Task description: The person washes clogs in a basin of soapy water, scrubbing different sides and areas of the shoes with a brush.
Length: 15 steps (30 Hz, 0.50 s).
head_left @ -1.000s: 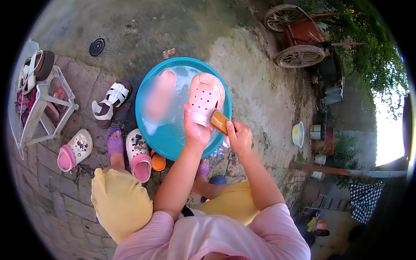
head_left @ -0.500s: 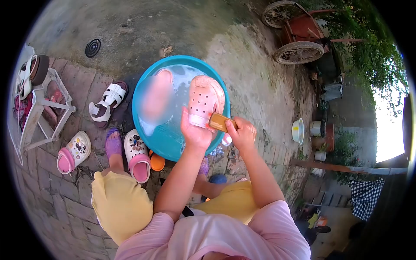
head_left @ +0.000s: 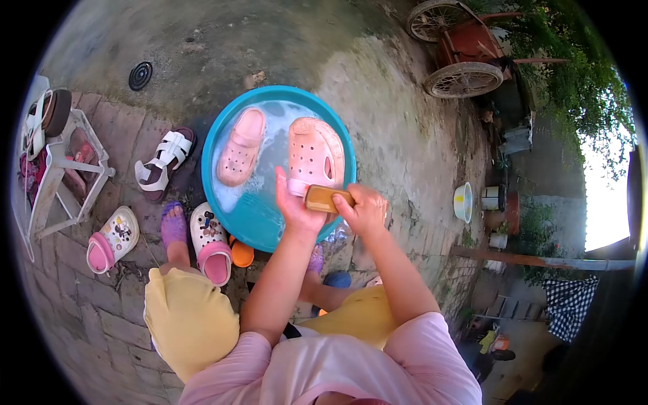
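Note:
My left hand (head_left: 298, 206) grips the heel end of a pink clog (head_left: 314, 152) with holes in its top, held over a blue basin (head_left: 210, 172). A brush (head_left: 329, 199) with a brown wooden back is in my right hand (head_left: 365, 210), with my thumb on its back. The brush lies across the clog's heel end, close to my left palm; its bristles are hidden. Another pink clog (head_left: 241, 147) rests in the soapy water (head_left: 273, 115) at the basin's left side.
White clogs with pink straps (head_left: 113, 239) (head_left: 211, 244) and a white sandal (head_left: 165, 163) stand left of the basin. A white rack (head_left: 74, 169) holds more shoes. An orange item (head_left: 241, 253) lies below the basin. A cart (head_left: 466, 54) and a white bowl (head_left: 463, 202) are at right.
The brush has moved left across the clog's heel end, along with my right hand. The held clog and my left hand have shifted slightly left. The clog in the water now shows clearly.

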### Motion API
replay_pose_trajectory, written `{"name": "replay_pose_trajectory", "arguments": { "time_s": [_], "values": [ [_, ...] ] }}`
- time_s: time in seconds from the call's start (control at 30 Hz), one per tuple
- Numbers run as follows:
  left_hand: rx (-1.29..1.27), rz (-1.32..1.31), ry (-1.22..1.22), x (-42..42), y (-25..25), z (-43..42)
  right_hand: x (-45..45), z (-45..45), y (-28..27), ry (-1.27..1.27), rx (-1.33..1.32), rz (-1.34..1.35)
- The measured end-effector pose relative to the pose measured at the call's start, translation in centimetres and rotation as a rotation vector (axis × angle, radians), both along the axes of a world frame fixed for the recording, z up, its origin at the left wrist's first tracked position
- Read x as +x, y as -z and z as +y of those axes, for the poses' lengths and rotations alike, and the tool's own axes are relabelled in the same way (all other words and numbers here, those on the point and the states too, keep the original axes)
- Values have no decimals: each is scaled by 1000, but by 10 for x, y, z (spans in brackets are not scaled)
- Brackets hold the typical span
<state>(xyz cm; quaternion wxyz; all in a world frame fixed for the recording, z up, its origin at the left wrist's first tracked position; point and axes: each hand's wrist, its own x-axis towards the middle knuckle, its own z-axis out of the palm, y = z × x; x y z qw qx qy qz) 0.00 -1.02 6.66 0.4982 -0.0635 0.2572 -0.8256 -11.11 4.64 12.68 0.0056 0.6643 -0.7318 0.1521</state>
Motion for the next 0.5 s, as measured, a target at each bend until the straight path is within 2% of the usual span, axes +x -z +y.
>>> {"name": "replay_pose_trajectory", "arguments": {
  "time_s": [0.07, 0.13, 0.17, 0.2, 0.23, 0.3, 0.33, 0.43, 0.47, 0.5],
  "values": [
    [-9, -49, -1, 4, -3, -4, -17, 5, -10, 197, 76, -82],
    [-3, -98, -7, 2, -5, -1, -8, 3, -5, 112, 50, -18],
    [-35, -3, -33, -1, -6, 0, 7, -3, -4, 49, 9, 40],
    [-64, 92, -56, -3, -6, 2, 24, -13, -6, -107, -93, -11],
    [-65, 90, -46, -2, -6, 3, 19, -8, -5, -97, -94, -13],
    [12, -72, 64, 0, -6, 1, -13, 3, -6, 128, 68, -11],
    [15, -149, 26, 1, -14, -2, -21, 4, -13, 197, 96, -30],
    [49, -138, 22, 3, -12, -3, -5, 4, 0, 59, -6, 25],
    [49, -136, 28, 2, -11, -3, 14, -5, -4, -88, -33, 46],
    [37, -127, 28, 4, -10, -2, 9, -2, -4, -75, -34, 44]
  ]
}}
